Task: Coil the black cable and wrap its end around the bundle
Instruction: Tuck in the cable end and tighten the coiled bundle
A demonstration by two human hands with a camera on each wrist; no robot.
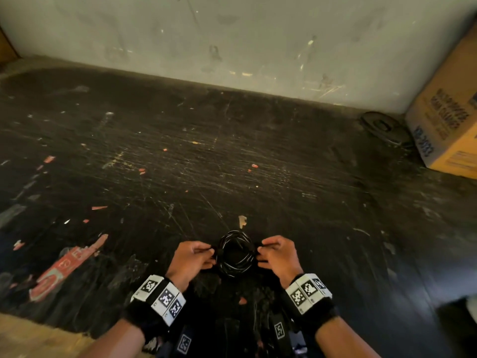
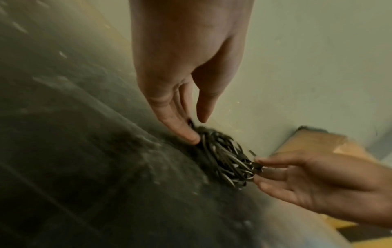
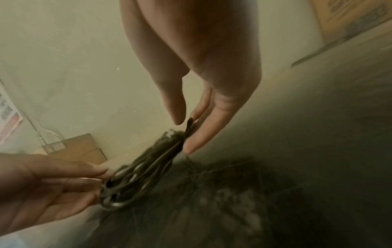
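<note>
both wrists wear black bands with checkered tags. between them the left hand [image 1: 192, 257] and right hand [image 1: 277, 254] pinch opposite sides of the black cable [image 1: 235, 253], coiled into a glossy round ring of many thin loops just above the scratched dark table [image 1: 232, 156]. blur in the wrist views hides where its loose end points. a cardboard box [image 1: 449, 125] stands far right by the pale wall [image 1: 232, 34].

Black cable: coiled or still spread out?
Coiled: the black cable forms a round bundle of loops, pinched by the left hand and right hand.
</note>
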